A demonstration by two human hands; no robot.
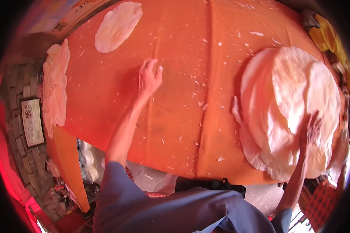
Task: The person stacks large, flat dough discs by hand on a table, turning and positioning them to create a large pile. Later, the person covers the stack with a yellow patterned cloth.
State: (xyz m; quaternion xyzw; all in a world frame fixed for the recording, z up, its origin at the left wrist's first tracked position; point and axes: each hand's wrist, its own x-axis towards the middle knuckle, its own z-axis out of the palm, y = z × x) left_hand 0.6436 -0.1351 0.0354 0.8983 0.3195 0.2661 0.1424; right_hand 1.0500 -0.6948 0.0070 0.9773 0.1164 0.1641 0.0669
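My right hand [312, 128] lies with its fingers spread on a tall stack of large, round, thin, pale flatbreads [260, 97] at the right of the table. The top sheets are wavy and folded unevenly. Over the middle-left of the orange table cover [179, 120], my left hand [149, 77] hovers or rests with loosely bent fingers and nothing visible in it; whether it touches the cover I cannot tell. One single flatbread [118, 27] lies flat at the far left. More crumpled sheets [56, 87] hang along the table's left edge.
Small pale flakes are scattered over the cover, which has raised creases running away from me. A framed panel [32, 122] leans against a brick surface at the left. Yellow cloth [330, 42] is bunched at the far right. A red checked cloth [321, 204] shows at lower right.
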